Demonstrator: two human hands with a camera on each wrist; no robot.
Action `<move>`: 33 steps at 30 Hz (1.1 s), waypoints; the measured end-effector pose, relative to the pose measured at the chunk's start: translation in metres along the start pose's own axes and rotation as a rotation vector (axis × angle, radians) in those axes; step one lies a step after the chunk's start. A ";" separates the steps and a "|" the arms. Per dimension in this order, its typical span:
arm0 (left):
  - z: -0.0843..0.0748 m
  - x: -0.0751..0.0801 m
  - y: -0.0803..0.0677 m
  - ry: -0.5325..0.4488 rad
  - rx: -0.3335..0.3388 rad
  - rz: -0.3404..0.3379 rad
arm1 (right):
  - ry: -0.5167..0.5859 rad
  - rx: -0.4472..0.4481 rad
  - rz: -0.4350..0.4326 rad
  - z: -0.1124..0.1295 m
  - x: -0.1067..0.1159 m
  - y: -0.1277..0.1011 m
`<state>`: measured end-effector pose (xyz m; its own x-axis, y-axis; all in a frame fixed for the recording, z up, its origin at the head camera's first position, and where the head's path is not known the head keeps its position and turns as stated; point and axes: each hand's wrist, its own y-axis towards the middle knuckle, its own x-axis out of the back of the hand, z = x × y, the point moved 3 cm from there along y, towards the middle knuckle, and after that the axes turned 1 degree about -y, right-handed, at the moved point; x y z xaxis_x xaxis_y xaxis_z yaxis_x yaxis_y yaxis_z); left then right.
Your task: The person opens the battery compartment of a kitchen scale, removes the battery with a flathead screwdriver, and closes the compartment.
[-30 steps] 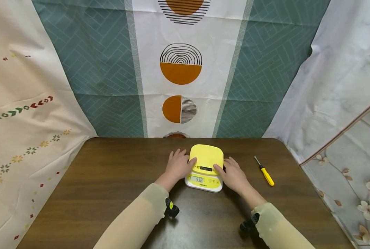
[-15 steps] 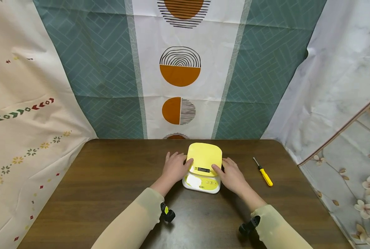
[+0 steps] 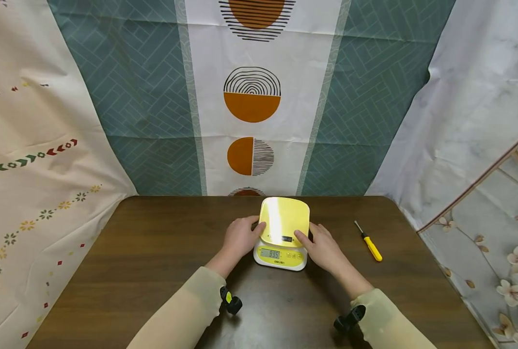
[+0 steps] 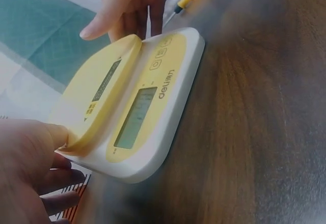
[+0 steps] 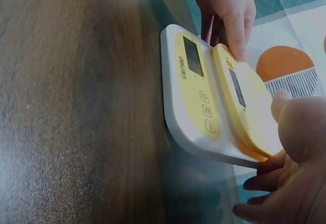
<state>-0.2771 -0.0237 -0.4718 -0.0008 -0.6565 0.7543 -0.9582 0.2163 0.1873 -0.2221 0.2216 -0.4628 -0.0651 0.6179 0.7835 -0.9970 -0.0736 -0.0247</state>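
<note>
my left hand [image 3: 240, 237] and right hand [image 3: 321, 245] grip the yellow scale's [image 3: 282, 232] platform from both sides near the table's [image 3: 132, 261] back edge, screwdriver [image 3: 368, 241] lying rightward.

Kitchen scale [image 3: 280, 242]: smooth plastic, glossy yellow platter catching glare, white base, grey display window. Worktop [image 3: 154, 271]: dark wood grain, satin sheen. Screwdriver [image 3: 369, 241]: yellow plastic handle, thin metal shaft. Backdrop sheets [image 3: 154, 111]: printed cloth, matt, creased. Sleeves [image 3: 189, 315]: pale matt fabric.
</note>
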 end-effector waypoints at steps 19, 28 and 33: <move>-0.005 0.024 -0.008 -0.099 0.078 -0.017 | 0.050 0.027 -0.022 0.014 0.005 0.002; -0.007 0.033 -0.012 -0.084 0.065 -0.017 | 0.084 0.023 -0.034 0.018 0.006 0.003; -0.005 0.035 -0.013 -0.109 0.089 -0.006 | 0.081 0.042 -0.060 0.021 0.006 0.002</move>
<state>-0.2634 -0.0457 -0.4442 -0.0216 -0.7331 0.6798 -0.9799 0.1505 0.1312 -0.2232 0.2091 -0.4450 -0.0100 0.6837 0.7297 -0.9966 -0.0663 0.0484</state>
